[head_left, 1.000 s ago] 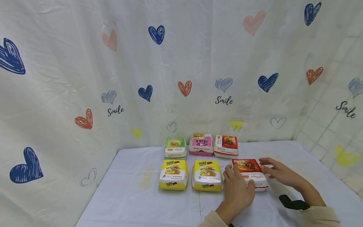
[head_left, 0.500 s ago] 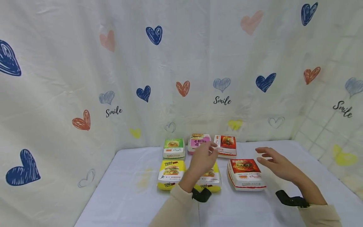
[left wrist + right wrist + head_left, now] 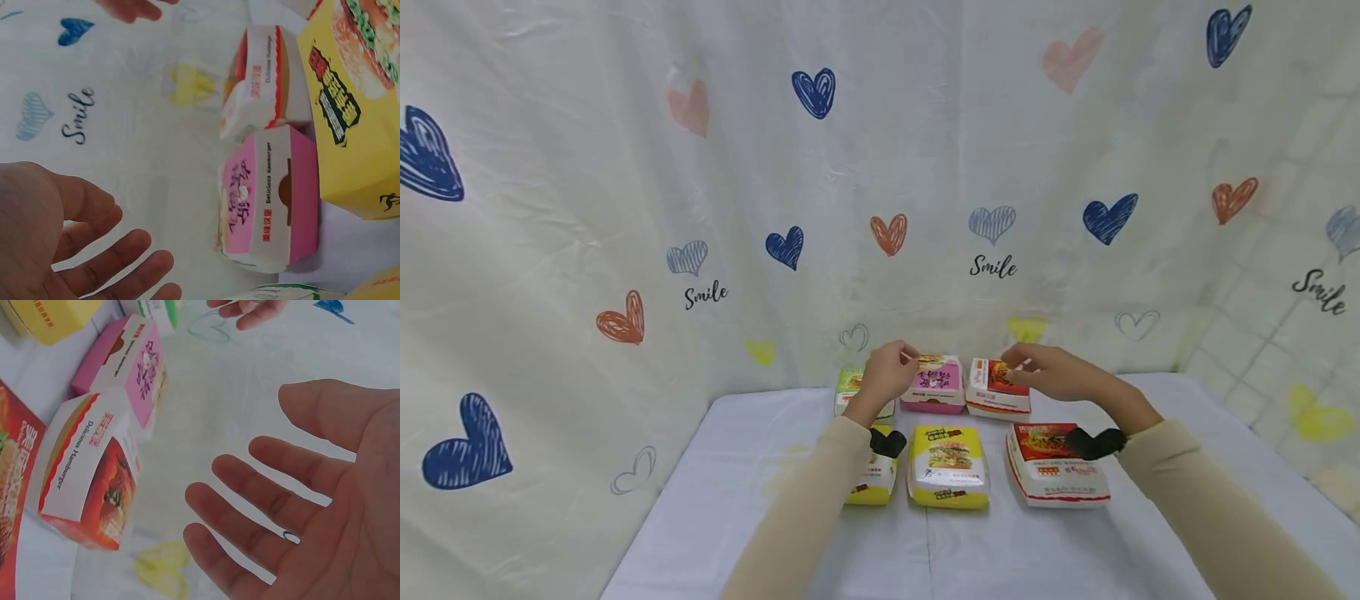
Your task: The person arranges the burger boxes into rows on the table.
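My left hand [image 3: 890,372] hovers over the back row, between the green burger box [image 3: 849,386] and the pink burger box [image 3: 934,383]. Its fingers are relaxed and hold nothing in the left wrist view, where the pink box stands to the right of them. My right hand [image 3: 1051,372] is above the small red-and-white burger box [image 3: 997,402] at the back right, overlapping its top in the head view. In the right wrist view the fingers [image 3: 250,506] are spread and bare, with that small box to their left. The left forearm partly hides the green box and a yellow box.
In the front row are a left yellow burger box [image 3: 872,483], a middle yellow burger box [image 3: 949,467] and a larger red-and-white burger box [image 3: 1056,475]. All stand on a white-covered table [image 3: 715,517]. A white curtain [image 3: 880,167] printed with hearts hangs behind.
Both hands have left the larger red-and-white box at the front right. The left has moved left and back, the right back and leftward. The boxes stay in place.
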`<state>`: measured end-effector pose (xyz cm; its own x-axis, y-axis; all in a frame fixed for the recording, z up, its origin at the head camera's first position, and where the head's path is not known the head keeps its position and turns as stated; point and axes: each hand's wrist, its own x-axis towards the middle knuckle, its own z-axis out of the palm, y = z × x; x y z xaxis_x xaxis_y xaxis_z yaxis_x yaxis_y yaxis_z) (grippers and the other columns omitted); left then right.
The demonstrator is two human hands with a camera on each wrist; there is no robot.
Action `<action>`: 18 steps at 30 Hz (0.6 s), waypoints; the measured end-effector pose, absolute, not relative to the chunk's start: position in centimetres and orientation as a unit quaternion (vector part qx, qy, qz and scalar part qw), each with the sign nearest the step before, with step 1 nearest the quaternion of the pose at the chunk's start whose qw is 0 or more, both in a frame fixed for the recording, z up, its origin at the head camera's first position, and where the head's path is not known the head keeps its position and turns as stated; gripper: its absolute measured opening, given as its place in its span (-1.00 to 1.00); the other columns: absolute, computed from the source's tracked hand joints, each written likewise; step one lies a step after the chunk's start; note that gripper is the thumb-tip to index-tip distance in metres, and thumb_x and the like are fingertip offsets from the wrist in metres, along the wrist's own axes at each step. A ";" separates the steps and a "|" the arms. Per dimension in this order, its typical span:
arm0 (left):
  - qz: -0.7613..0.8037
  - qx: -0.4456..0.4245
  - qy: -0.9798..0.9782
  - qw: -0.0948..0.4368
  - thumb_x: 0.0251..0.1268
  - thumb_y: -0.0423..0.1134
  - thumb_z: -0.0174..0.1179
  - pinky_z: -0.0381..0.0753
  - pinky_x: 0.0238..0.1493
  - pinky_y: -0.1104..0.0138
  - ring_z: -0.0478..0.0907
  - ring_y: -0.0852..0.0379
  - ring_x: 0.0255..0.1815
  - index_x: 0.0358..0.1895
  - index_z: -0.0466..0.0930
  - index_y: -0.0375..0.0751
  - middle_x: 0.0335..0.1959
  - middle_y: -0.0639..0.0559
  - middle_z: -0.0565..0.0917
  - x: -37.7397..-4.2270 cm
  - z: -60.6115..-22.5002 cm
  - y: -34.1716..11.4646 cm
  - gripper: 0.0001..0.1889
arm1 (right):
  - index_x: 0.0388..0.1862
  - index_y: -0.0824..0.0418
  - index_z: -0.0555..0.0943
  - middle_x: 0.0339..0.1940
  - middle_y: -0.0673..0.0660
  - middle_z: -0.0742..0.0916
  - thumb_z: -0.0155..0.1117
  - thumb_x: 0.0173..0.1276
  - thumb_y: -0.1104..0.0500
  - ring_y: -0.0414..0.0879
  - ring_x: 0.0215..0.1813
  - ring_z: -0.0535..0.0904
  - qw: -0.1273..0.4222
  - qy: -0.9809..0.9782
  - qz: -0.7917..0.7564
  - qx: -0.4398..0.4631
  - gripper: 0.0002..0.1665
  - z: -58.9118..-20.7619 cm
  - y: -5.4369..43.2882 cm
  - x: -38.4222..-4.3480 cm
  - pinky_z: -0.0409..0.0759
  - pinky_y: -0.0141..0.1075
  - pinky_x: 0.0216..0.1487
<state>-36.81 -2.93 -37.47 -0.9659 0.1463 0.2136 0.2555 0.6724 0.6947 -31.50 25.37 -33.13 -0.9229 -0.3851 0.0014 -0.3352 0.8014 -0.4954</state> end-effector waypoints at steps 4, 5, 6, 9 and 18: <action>-0.401 -0.100 -0.909 0.058 0.52 -0.16 0.12 0.65 -0.27 0.27 0.66 0.06 -0.16 0.12 0.66 -0.13 0.00 -0.07 0.71 -37.9 -38.4 -2.7 -0.74 | 0.31 0.26 0.51 0.25 0.30 0.66 0.16 0.55 -0.04 0.19 0.23 0.60 0.061 0.951 -0.230 -0.197 -0.47 -33.1 23.2 -34.2 0.64 0.12 0.19; -0.405 -0.100 -0.907 0.056 0.52 -0.16 0.12 0.66 -0.26 0.26 0.66 0.05 -0.15 0.12 0.65 -0.14 0.01 -0.07 0.71 -38.1 -38.7 -2.5 -0.73 | 0.31 0.28 0.51 0.25 0.32 0.65 0.16 0.56 -0.02 0.21 0.23 0.60 0.061 0.951 -0.226 -0.201 -0.49 -33.3 22.8 -34.8 0.62 0.13 0.21; -0.406 -0.099 -0.907 0.053 0.53 -0.16 0.12 0.66 -0.25 0.26 0.65 0.05 -0.14 0.13 0.65 -0.14 0.02 -0.08 0.70 -38.3 -39.0 -2.4 -0.73 | 0.30 0.29 0.52 0.25 0.33 0.65 0.15 0.56 -0.01 0.22 0.24 0.60 0.061 0.951 -0.224 -0.203 -0.50 -33.6 22.4 -35.4 0.61 0.14 0.23; -0.411 -0.108 -0.904 0.043 0.52 -0.17 0.12 0.61 -0.27 0.28 0.60 0.09 -0.19 0.15 0.63 -0.18 0.05 -0.12 0.68 -38.6 -39.7 -2.0 -0.72 | 0.30 0.30 0.52 0.27 0.35 0.64 0.13 0.58 0.02 0.22 0.24 0.60 0.067 0.952 -0.225 -0.199 -0.52 -34.6 21.3 -37.1 0.59 0.14 0.25; -0.369 -0.127 -0.920 0.025 0.48 -0.23 0.13 0.48 -0.35 0.29 0.47 0.11 -0.38 0.28 0.54 -0.27 0.10 -0.22 0.68 -40.1 -42.0 -1.3 -0.61 | 0.28 0.38 0.49 0.23 0.38 0.65 0.05 0.58 0.19 0.24 0.20 0.61 0.066 0.955 -0.227 -0.182 -0.58 -38.2 18.8 -39.6 0.60 0.10 0.19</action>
<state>-40.11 -1.26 -41.96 -0.9663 0.2162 0.1397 0.2528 0.6949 0.6732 -39.57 18.79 -38.20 -0.9253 -0.3766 -0.0436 -0.3168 0.8313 -0.4567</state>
